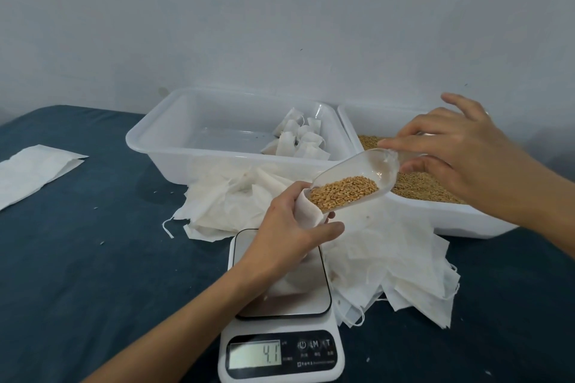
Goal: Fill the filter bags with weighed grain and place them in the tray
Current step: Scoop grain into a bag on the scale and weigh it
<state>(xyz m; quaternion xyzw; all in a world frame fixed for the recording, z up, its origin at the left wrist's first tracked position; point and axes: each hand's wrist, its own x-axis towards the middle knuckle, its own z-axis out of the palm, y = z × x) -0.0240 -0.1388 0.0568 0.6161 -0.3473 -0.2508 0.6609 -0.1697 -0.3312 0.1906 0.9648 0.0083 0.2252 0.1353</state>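
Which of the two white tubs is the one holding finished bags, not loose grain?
The left tub: tied filter bags sit in its right end. The right tub, partly behind the right hand, holds loose grain.

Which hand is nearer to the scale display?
Left. The left hand holds a filter bag just above the scale platform, close behind the scale display. The right hand holds the scoop farther back, over the grain tray.
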